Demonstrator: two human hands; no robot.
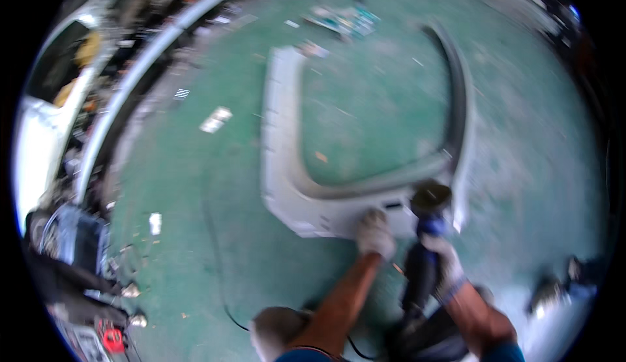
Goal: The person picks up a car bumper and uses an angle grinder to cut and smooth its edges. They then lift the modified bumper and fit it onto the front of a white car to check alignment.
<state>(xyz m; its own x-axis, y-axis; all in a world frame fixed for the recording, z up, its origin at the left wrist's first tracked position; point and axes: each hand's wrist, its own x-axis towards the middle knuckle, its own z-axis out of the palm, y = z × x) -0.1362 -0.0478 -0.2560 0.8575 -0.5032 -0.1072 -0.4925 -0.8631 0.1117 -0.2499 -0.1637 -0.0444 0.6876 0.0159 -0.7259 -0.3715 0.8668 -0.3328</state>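
Pale-grey panel (319, 215), curved like a fender, lies on the green floor (189, 257) at twelve o'clock from the person. The right hand (445, 257) has its gloved fingers wrapped around a dark-and-blue grinder (420, 274), its disc (431, 197) at two o'clock from the left hand (376, 233). That hand rests on the panel; blur hides whether its fingers grip. Grinding or smoothing seems in hand; the next move likely calls for steady bracing and a controlled disc angle
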